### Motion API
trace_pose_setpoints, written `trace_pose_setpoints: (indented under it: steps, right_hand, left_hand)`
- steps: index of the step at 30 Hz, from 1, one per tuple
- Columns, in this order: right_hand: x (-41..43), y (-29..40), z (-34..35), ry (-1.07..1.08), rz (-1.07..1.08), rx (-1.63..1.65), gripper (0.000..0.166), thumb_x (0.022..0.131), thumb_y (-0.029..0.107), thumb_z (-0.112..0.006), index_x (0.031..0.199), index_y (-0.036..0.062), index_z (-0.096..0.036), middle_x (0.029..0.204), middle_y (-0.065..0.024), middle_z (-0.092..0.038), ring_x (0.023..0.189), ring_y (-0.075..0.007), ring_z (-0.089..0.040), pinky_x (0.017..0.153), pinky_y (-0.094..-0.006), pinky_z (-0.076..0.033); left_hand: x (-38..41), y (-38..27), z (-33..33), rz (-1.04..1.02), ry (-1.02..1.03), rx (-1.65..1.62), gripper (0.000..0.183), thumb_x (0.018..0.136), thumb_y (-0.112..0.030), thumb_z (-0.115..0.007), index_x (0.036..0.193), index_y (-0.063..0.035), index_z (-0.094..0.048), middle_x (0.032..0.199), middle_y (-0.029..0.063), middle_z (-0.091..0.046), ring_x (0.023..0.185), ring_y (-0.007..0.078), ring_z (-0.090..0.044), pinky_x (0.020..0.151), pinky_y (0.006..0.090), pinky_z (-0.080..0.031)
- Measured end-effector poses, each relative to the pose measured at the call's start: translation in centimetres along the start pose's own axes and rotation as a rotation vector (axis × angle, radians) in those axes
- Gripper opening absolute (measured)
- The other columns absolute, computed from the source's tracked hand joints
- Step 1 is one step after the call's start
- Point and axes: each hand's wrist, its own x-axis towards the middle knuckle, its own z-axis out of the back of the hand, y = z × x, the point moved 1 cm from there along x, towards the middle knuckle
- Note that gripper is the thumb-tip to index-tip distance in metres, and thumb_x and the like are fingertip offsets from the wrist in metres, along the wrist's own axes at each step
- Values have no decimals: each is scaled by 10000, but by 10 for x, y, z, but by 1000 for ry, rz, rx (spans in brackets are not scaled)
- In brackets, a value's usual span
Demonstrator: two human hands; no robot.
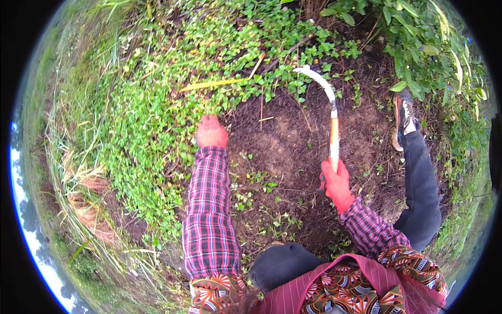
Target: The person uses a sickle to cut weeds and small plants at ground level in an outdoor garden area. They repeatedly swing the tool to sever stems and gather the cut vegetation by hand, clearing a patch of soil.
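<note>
My right hand point(338, 184), in a red glove, is closed around the orange-and-white handle of a sickle point(325, 88). The curved blade points up and bends left, its tip beside low leafy weeds at the border of the bare soil. To the left, my left hand point(212, 132), also gloved in red, reaches down to the edge of a dense patch of green ground-cover weeds point(145, 117). Its fingers are curled and their tips are hidden, so whether they grip any stems is unclear. Dark bare soil point(274, 137) lies between both hands.
A leafy bush point(419, 43) leans in from the upper right, above my shoe point(404, 117). My bent knee point(286, 261) is near the soil at the bottom. Cut grass point(92, 192) lies at the left. A yellow leaf blade point(213, 84) rests on the weeds.
</note>
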Motion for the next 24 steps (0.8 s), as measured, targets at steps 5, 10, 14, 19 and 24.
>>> trace_pose_setpoints:
  steps: [5, 10, 14, 19, 24]
  right_hand:
    - [3, 4, 12, 12, 12, 9, 205, 889, 221, -623, 983, 79, -509, 663, 41, -491, 478, -46, -452, 383, -225, -364]
    - [11, 10, 13, 25, 81, -11, 186, 906, 244, -599, 972, 102, -497, 647, 18, -503, 438, -67, -459, 359, -221, -366]
    - [-7, 27, -26, 77, 18, 59, 199, 876, 192, -656, 995, 103, -524, 656, 33, -506, 462, -63, -456, 381, -233, -369]
    - [-6, 12, -19, 45, 67, -77, 216, 916, 217, -587, 1054, 72, -505, 649, 8, -499, 428, -72, -440, 359, -226, -372]
    - [-1, -26, -29, 195, 61, -156, 201, 917, 239, -588, 1012, 80, -509, 660, 12, -490, 443, -69, -442, 372, -221, -367]
  left_hand:
    - [-4, 7, -3, -167, 15, 52, 348, 830, -290, -598, 1042, -18, -556, 993, 191, -600, 940, 347, -596, 802, 453, -491]
    - [-44, -6, 14, -202, 139, 56, 280, 837, -286, -594, 956, -32, -589, 946, 166, -628, 889, 313, -632, 759, 428, -505]
    - [-82, 25, 48, -179, 72, -57, 242, 785, -273, -627, 886, -53, -615, 826, 148, -646, 810, 319, -643, 706, 439, -507]
    - [-119, 5, 35, -313, -126, -208, 105, 705, -186, -601, 731, -85, -608, 660, 120, -623, 632, 320, -625, 564, 435, -483]
    - [-189, 17, 38, -124, 120, -269, 277, 787, -318, -646, 868, -63, -573, 749, 119, -637, 723, 306, -643, 644, 432, -494]
